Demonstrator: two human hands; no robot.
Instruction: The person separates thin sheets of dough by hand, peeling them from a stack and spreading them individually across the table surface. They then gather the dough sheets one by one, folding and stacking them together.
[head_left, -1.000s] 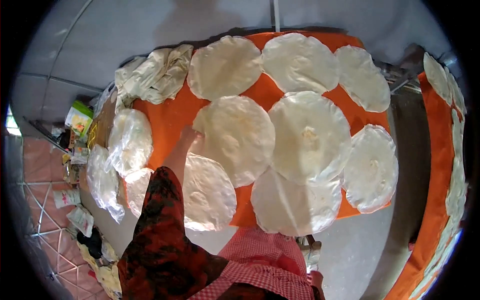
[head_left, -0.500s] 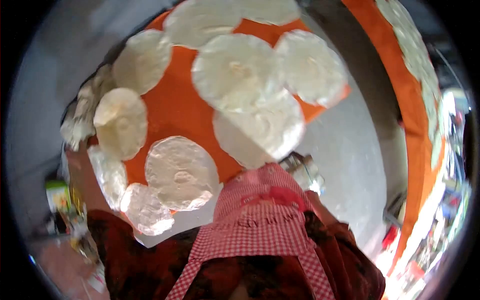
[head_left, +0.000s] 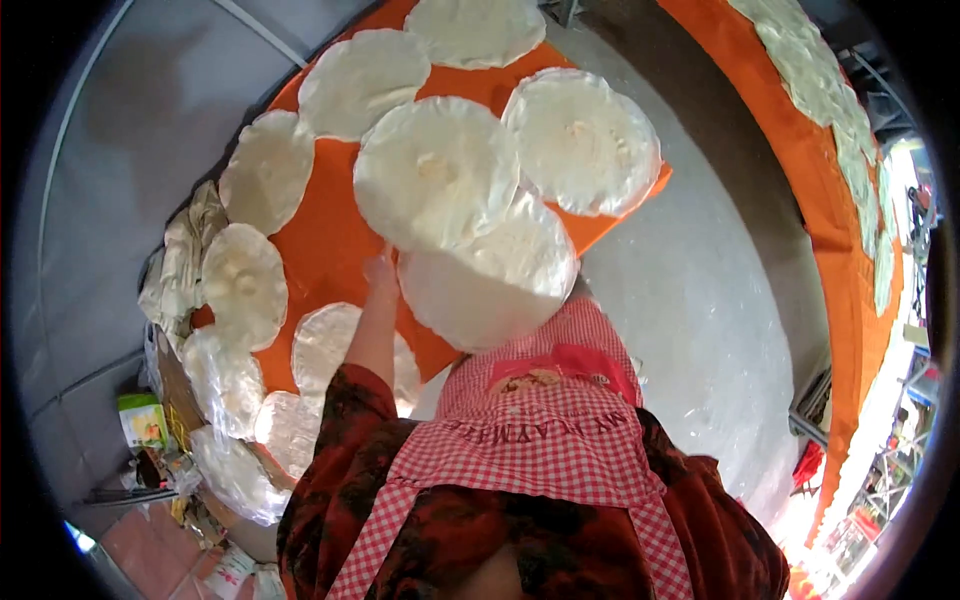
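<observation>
Thin, pale round sheets lie on an orange cloth point(head_left: 335, 235). My left hand point(head_left: 380, 270) reaches over the cloth, its fingertips together at the lower left rim of a large round sheet point(head_left: 435, 175). That sheet overlaps another round sheet point(head_left: 490, 285) nearest my apron, whose left edge is beside my left hand. Of my right hand point(head_left: 583, 290) only a sliver shows, by the right edge of the nearest sheet; its fingers are hidden. A separate round sheet point(head_left: 245, 287) lies at the left of the cloth.
Crumpled beige cloth point(head_left: 180, 260) and clear plastic-wrapped bundles point(head_left: 235, 475) lie along the left side. A green and white package point(head_left: 142, 420) is beyond them. At the right, past a grey floor point(head_left: 690, 300), stands a second orange-covered surface point(head_left: 835, 265) with pale sheets.
The view has turned and shifted. One round sheet has moved from the middle to the left of the cloth. My left hand has come back from there to the overlapping sheets.
</observation>
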